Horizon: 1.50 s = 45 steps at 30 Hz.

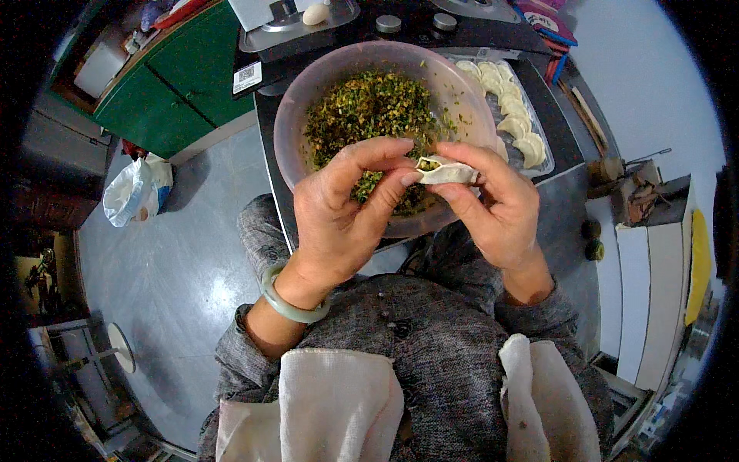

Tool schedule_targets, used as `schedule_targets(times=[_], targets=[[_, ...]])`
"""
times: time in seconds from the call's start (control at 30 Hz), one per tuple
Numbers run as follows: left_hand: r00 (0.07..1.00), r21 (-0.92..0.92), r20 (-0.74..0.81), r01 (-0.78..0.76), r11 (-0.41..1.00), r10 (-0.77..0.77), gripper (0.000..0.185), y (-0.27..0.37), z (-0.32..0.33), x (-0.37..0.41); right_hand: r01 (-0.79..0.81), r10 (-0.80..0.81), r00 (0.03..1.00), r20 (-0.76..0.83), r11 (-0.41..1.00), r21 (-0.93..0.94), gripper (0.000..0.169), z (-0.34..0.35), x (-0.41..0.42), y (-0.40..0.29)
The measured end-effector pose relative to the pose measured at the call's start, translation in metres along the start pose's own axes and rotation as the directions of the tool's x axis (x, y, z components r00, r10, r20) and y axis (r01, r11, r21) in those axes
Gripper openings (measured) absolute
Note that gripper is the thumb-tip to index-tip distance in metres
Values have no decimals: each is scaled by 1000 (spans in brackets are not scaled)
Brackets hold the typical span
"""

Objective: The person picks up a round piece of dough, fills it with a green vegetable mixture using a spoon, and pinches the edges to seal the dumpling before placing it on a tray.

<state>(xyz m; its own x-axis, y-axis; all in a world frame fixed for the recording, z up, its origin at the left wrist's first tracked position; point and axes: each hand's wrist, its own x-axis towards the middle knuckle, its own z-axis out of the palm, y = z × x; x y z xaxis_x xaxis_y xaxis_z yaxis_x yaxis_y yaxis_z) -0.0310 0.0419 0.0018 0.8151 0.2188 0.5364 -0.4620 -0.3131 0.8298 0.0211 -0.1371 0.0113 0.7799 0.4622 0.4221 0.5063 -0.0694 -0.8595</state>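
Observation:
A partly closed dumpling [449, 172] with filling showing at its open left end is held between both hands, over the near right part of a large plastic bowl [291, 124]. My left hand [352, 202] pinches the dumpling's left edge between thumb and fingertips. Around its right end close the thumb and fingers of my right hand [496, 202]. Chopped green and brown filling [369, 110] lies in the bowl, mostly in its left half. To the right of the bowl, folded dumplings [511, 104] overlap in rows on a clear plastic tray [545, 164].
Behind the bowl stands a black stove [415, 40] with two knobs; an egg [316, 14] rests on a metal tray [340, 17]. A plastic bag [130, 193] sits on the floor at left, near green cabinets [179, 75]. Boxes [646, 289] stand at right.

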Motion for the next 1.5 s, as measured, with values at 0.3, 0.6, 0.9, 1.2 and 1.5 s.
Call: schedule_targets(times=[0.3,0.6,0.9,1.2,1.5], targets=[[994,-67,57,95,993,-91,32,0,-2,-1,6,-7,999,37,1000,31,37,-5,1,5],[990,-31,140,-30,999,34,18,-1,-5,6,19,-20,1000,20,999,38,35,-2,-1,4],[987,-5,136,85,996,-83,11,-1,-4,3,-55,54,997,53,998,29,35,-2,-2,4],[979,-106,151,157,982,-140,9,-9,-4,2,48,-29,987,155,992,-118,40,-7,2,1],[959,-45,212,200,979,-186,11,-5,-7,3,-86,91,981,169,996,-36,45,-5,2,1]])
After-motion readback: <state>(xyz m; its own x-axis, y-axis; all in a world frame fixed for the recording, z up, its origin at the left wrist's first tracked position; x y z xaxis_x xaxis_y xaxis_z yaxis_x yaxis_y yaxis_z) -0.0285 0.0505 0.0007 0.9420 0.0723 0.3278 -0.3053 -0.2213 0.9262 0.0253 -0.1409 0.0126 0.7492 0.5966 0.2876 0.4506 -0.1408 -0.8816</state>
